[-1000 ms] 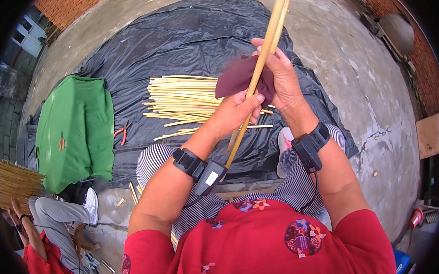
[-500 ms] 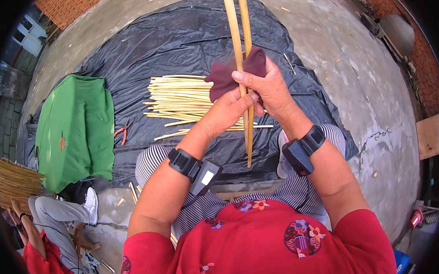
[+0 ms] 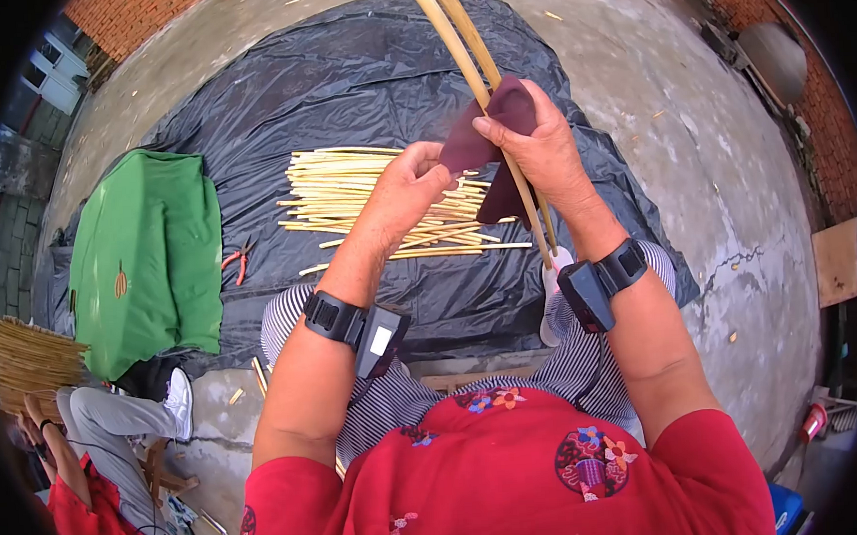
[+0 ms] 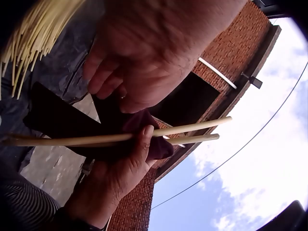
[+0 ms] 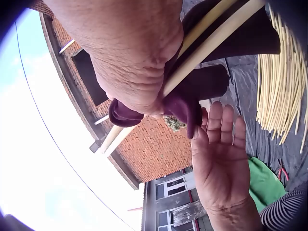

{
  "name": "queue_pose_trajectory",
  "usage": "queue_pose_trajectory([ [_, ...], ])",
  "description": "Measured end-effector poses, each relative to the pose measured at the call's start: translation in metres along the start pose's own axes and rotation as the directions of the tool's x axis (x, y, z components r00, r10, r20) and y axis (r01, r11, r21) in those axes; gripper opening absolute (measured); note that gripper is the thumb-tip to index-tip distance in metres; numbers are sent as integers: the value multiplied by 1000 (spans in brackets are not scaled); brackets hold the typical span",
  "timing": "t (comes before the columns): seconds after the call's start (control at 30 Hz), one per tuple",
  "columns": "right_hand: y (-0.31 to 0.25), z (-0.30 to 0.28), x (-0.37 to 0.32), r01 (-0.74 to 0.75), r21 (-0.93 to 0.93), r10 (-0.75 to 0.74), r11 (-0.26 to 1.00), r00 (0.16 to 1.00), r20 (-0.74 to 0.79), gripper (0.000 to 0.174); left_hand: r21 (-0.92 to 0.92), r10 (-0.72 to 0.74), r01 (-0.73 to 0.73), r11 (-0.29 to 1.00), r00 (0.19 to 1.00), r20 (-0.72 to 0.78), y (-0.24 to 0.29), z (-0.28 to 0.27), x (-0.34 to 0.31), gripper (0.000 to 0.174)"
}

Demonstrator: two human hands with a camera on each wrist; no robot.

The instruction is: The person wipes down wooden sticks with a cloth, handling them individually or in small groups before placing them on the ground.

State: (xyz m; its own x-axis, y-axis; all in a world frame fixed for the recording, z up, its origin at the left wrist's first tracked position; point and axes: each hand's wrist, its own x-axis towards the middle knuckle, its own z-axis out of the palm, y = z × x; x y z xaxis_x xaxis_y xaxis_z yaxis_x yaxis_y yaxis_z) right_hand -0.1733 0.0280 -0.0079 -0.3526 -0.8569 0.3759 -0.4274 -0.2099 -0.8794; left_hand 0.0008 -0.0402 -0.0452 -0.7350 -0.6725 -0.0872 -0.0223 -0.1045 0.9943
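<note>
Two long pale sticks stand slanted in front of the person, a dark maroon cloth folded around them. The right hand grips both sticks through the cloth, its thumb laid across them. At the cloth's left edge is the left hand, pinching it by thumb and fingertips; in the right wrist view its palm faces the camera and the other fingers are fairly straight. One flap of cloth hangs below the sticks.
A pile of similar sticks lies on black plastic sheeting. Red-handled pliers and a green cloth cover are to the left. Another person sits at far left beside a stack of stalks.
The left hand has left the sticks and moved left and up to the cloth's edge. The sticks' upper ends have swung left, while the right hand has kept its grip on them.
</note>
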Motion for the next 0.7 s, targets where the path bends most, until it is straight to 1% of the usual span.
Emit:
queue_pose_trajectory([
  [0.03, 3, -1, 0, 18, -90, -18, 996, 1000, 0, 40, -44, 54, -57, 997, 997, -62, 2, -2, -1, 47],
  [0.07, 6, 1, -1, 15, -113, -14, 993, 1000, 10, 41, -84, 106, -117, 990, 986, -126, 5, -4, -2, 48],
  [0.1, 6, 3, -3, 70, -191, -64, 979, 997, 37, 41, -119, 153, -178, 977, 969, -192, 11, -4, -4, 48],
  [0.13, 6, 5, -7, 83, -195, -69, 977, 995, 74, 41, -126, 211, -244, 962, 951, -227, 15, 0, -7, 48],
  [0.17, 5, 9, -9, 95, -200, -73, 975, 991, 111, 40, -144, 213, -244, 959, 956, -201, 14, -2, -6, 47],
  [0.23, 7, 16, -13, 50, -85, -26, 995, 964, 264, 40, -183, 218, -244, 952, 964, -151, 14, -5, -6, 46],
  [0.27, 7, 20, -15, 56, -69, -29, 996, 938, 345, 40, -211, 220, -258, 943, 957, -188, 13, -3, -7, 39],
  [0.3, 4, 23, -18, 94, -61, -65, 994, 927, 371, 41, -209, 214, -256, 944, 955, -206, 13, -4, -7, 37],
  [0.37, 5, 27, -18, 31, -34, -14, 999, 914, 405, 43, -204, 201, -252, 946, 949, -241, 11, -6, -6, 34],
  [0.4, 3, 29, -19, -9, -15, 14, 1000, 907, 421, 44, -231, 194, -264, 936, 939, -285, 13, -3, -7, 29],
  [0.47, 0, 30, -19, -90, 17, 72, 996, 888, 454, 46, -255, 176, -256, 932, 939, -296, 8, -9, -5, 29],
  [0.53, 8, 34, -21, -50, -1, 45, 999, 898, 437, 48, -264, 165, -250, 931, 938, -305, 9, -10, -5, 29],
  [0.63, 7, 35, -20, -20, -15, 25, 1000, 901, 434, 48, -218, 155, -245, 945, 919, -362, 14, -5, -9, 28],
  [0.67, 6, 34, -20, -17, -19, 23, 1000, 900, 436, 48, -206, 176, -268, 941, 909, -378, 14, -7, -8, 28],
  [0.7, 7, 33, -20, 31, -51, -6, 998, 901, 435, 47, -192, 198, -291, 937, 897, -394, 14, -13, -8, 28],
])
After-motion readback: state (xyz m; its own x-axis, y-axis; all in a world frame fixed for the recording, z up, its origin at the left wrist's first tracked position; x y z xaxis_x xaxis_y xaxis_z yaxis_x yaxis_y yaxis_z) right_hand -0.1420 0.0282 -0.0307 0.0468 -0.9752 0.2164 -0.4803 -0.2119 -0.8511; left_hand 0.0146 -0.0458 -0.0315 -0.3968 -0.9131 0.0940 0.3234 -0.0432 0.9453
